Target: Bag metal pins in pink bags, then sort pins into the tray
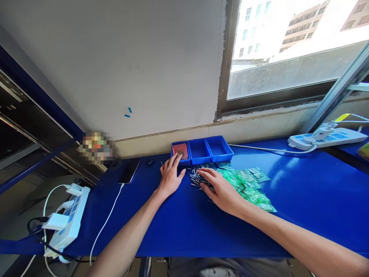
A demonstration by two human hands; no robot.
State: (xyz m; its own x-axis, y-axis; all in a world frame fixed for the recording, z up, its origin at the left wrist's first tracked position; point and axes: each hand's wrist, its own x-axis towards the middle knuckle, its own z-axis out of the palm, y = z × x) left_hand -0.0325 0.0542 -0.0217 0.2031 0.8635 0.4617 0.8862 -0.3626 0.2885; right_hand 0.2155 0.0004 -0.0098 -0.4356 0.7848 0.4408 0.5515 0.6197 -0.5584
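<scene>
My left hand (169,176) lies flat on the blue table (178,223) with fingers stretched out, its tips at the front of the left blue bin (180,152), which holds something red. My right hand (218,189) rests palm down, fingers spread, over a heap of small dark metal pins (196,178). Beside and under that hand lies a spread of small green plastic packets (249,185). Two more blue bins (210,150) stand joined to the first, behind the pins.
A dark phone (129,170) with a white cable lies left of my left hand. A white power strip (67,217) sits at the table's left edge, another (327,137) at the back right. Wall and window run behind the table.
</scene>
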